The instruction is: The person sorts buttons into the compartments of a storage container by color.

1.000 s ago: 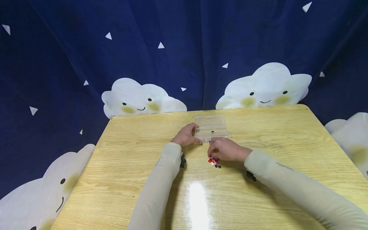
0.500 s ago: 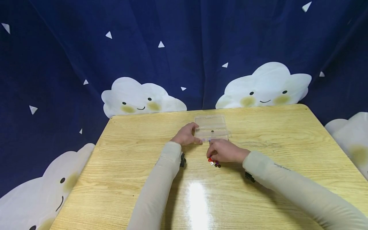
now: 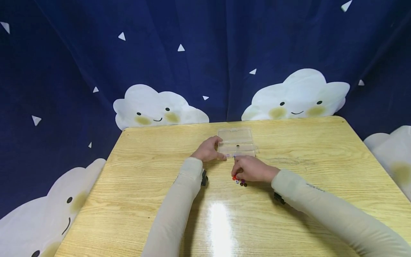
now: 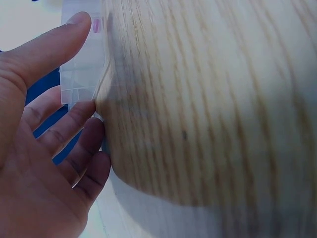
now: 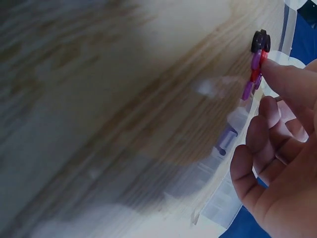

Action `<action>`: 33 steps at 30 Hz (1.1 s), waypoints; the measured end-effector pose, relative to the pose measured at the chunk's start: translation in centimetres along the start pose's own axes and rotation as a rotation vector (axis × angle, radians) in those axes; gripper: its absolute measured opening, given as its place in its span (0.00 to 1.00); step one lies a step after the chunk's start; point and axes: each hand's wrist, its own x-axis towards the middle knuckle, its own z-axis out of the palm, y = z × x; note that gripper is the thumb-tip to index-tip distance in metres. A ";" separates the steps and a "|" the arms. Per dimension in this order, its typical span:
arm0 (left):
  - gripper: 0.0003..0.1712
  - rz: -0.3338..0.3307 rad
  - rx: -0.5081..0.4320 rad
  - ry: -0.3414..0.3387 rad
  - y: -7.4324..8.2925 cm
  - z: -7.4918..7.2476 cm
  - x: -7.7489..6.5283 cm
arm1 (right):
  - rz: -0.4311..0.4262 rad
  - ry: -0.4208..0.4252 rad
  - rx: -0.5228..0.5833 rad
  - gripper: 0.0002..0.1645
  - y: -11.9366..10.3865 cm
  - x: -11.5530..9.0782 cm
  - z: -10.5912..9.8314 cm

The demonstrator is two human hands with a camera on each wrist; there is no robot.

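Note:
A clear plastic box [image 3: 236,137] lies with its lid folded back near the table's far edge. My left hand [image 3: 207,149] holds its left end, the thumb [image 4: 74,29] at the front and the fingers at the side. Inside the box are a dark button [image 3: 238,145] and a purple button [image 4: 96,26]. Just in front of the box, my right hand [image 3: 252,167] bends down over several small round buttons [image 3: 242,184], red, purple, white and dark. Its thumb [image 5: 285,77] touches a red button [image 5: 264,58]; the index fingertip is hidden, so I cannot tell whether one is pinched.
The wooden table [image 3: 154,178] carries the box and the loose buttons. A dark blue curtain [image 3: 205,53] with white clouds hangs behind its far edge. Bright light reflects from the table top [image 3: 220,228] in front of the buttons.
My right hand has moved slightly down and left onto the buttons, covering more of them. The left hand and the box keep their place.

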 end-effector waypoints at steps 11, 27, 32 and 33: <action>0.43 -0.002 0.000 0.000 0.5 -0.1 0.0 | 0.038 0.016 0.017 0.07 0.0 -0.2 0.0; 0.43 -0.007 -0.007 0.007 0.3 0.2 -0.4 | 0.012 0.056 0.016 0.05 -0.2 -0.7 0.5; 0.43 0.003 -0.011 0.006 0.2 0.2 -0.3 | -0.016 0.074 -0.018 0.05 -0.1 -0.8 0.4; 0.43 0.004 -0.014 0.006 0.2 0.2 -0.3 | -0.008 0.075 -0.018 0.05 0.0 -0.8 0.3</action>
